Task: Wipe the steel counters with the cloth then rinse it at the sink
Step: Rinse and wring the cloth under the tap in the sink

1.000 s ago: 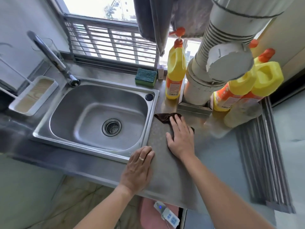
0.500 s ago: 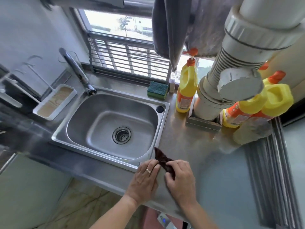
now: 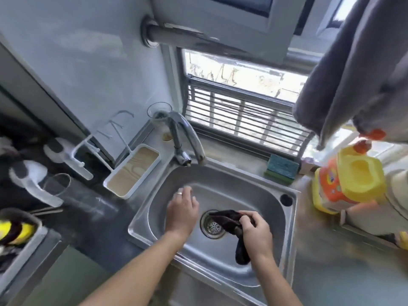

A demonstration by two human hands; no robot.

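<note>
My right hand [image 3: 256, 234] has its fingers curled round the dark brown cloth [image 3: 231, 224], which is bunched in my grip over the basin of the steel sink [image 3: 284, 219]. One end of the cloth reaches left across the round drain strainer [image 3: 213, 226]; the other hangs down from under my palm toward the near wall of the basin. My left hand [image 3: 182, 214] is just left of the drain, palm down, fingers loose and slightly spread and holding nothing, pointing toward the far end of the basin; there is a ring [image 3: 180, 193] on one finger. Its fingertips are blurred, so I cannot tell whether they touch the steel.

The chrome faucet [image 3: 187, 138] arches over the far rim of the sink, its spout well beyond my left hand. I see no water at the spout. Right of the sink the steel counter [image 3: 331, 272] runs on, with a yellow detergent bottle [image 3: 344, 184] with an orange label standing on it. A green and blue sponge [image 3: 281, 167] leans at the sink's far right corner, below the barred window [image 3: 242, 115]. A white tray [image 3: 132, 171] with a wood-grain base sits left of the faucet, a clear glass [image 3: 159, 117] behind it. A grey towel [image 3: 344, 69] hangs at the upper right.
</note>
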